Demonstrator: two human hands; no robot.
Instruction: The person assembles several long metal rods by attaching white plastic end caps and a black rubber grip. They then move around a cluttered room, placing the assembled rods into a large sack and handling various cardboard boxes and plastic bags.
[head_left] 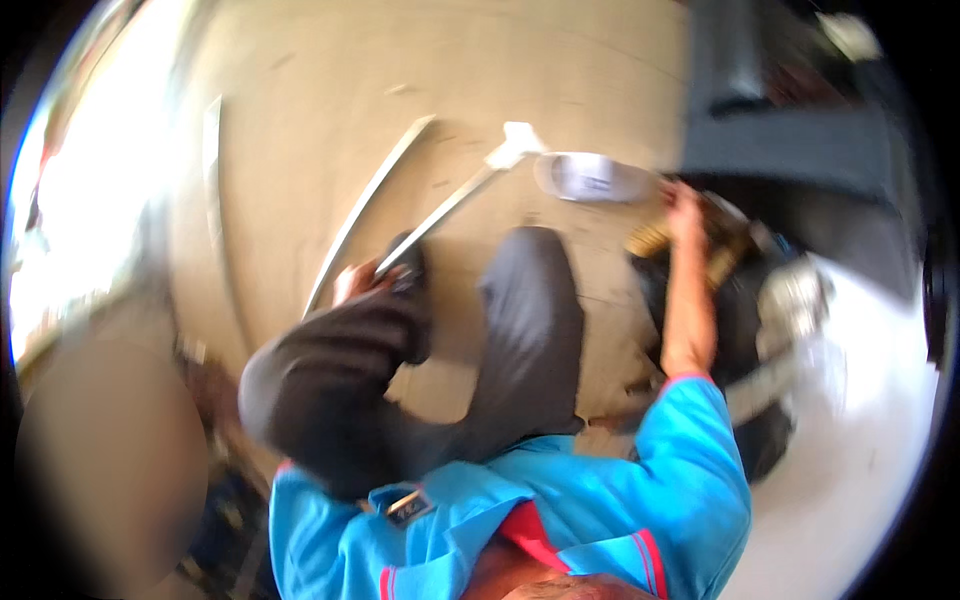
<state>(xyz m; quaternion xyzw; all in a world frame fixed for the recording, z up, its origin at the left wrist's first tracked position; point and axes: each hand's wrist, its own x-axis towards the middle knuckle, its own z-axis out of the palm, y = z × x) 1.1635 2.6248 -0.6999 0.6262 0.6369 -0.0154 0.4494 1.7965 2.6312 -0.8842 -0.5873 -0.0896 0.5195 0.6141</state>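
Note:
My left hand (362, 284) is closed around the lower end of a pale thin rod (440, 212), beside my left knee. The rod slants up and away to the right, with a white angular piece (515, 145) at its far end. My right hand (684, 208) is stretched out at the right, over the near side of a dark bag (655, 290). A clear plastic bottle (590, 177) with a white label lies just left of its fingers. Motion smears those fingers, and I cannot tell whether they touch the bottle or hold anything.
A long pale strip (368, 200) lies on the tan floor (300, 80) left of the rod, and another strip (214, 180) is farther left. Yellow items (650, 240) show at the bag. Dark grey furniture (790, 150) stands at the far right. A blurred person (110, 460) is at the lower left.

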